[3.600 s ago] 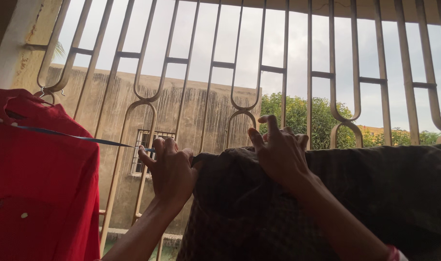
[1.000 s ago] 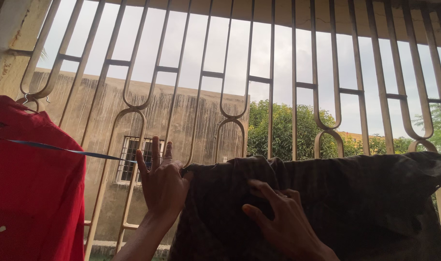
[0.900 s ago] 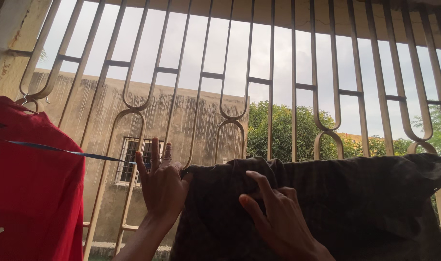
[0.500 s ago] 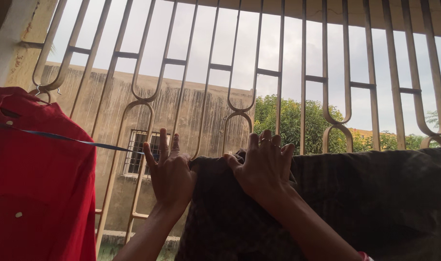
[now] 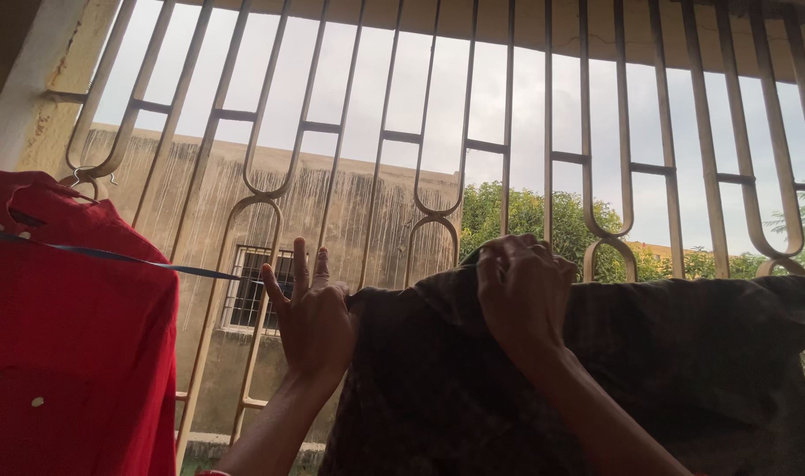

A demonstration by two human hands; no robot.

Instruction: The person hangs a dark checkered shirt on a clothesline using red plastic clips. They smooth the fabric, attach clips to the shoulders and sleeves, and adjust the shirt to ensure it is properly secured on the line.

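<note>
Hands work a dark cloth [image 5: 649,370] over a clothesline at a barred window.

Nearest, filling the lower centre and right of the frame, the cloth drapes over the blue line [image 5: 111,256] so its weight hangs evenly on both sides. The right hand [image 5: 524,295] curls over the fold at centre, clenched on the fabric; the left hand [image 5: 310,317] presses the cloth's left edge, fingers splayed, gripping nothing. At lower left, a red shirt [image 5: 67,344] hangs from a hanger hooked on the window grille [image 5: 508,150]. Beyond stand a stained wall [image 5: 332,211] and green trees [image 5: 530,216].

left hand [image 5: 310,308] – raised, fingers spread | right hand [image 5: 523,289] – raised, fingers curled over
</note>
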